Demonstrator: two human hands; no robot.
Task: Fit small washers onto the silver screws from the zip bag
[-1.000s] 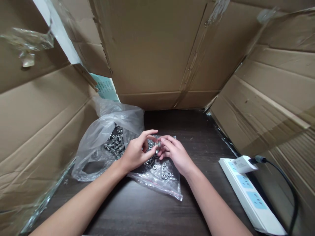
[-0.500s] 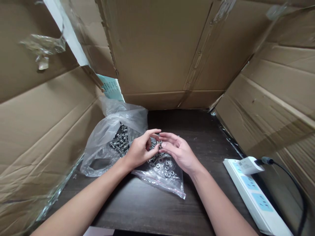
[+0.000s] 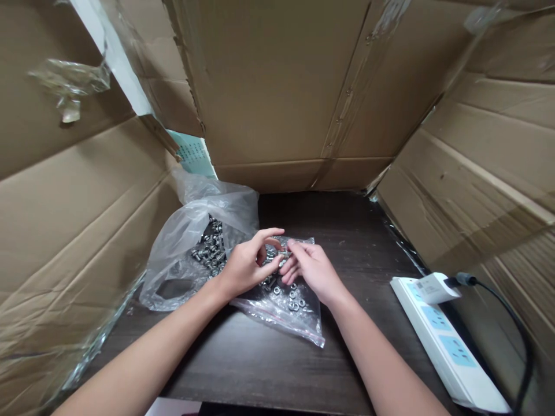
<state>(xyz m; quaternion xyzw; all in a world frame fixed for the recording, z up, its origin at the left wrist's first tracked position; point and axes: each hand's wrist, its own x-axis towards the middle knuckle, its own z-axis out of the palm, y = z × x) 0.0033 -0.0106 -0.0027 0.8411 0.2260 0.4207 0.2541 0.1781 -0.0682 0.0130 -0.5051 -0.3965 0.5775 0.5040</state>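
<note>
Between my fingertips is a small metal bolt (image 3: 284, 253), partly hidden. My left hand (image 3: 249, 261) pinches one end of it between thumb and a bent finger, its index finger stretched out above. From the other side, the closed fingers of my right hand (image 3: 313, 268) grip the bolt's other end; whether a nut sits on it I cannot make out. Below both hands lies a clear zip bag (image 3: 281, 320) with several loose nuts (image 3: 296, 300) and bolts on it. A cloudy plastic bag (image 3: 173, 242) with many bolts (image 3: 212, 248) in its mouth lies left of my left hand.
A white power strip (image 3: 451, 346) with a plugged-in white adapter (image 3: 436, 288) and black cable (image 3: 511, 312) lies at the right. Cardboard walls (image 3: 277, 86) enclose the dark table (image 3: 260, 370) at the back and both sides.
My right fingers have shifted around the bolt, from bunched to spread along it and back to curled. My left hand stays nearly still. The view has shifted slightly.
</note>
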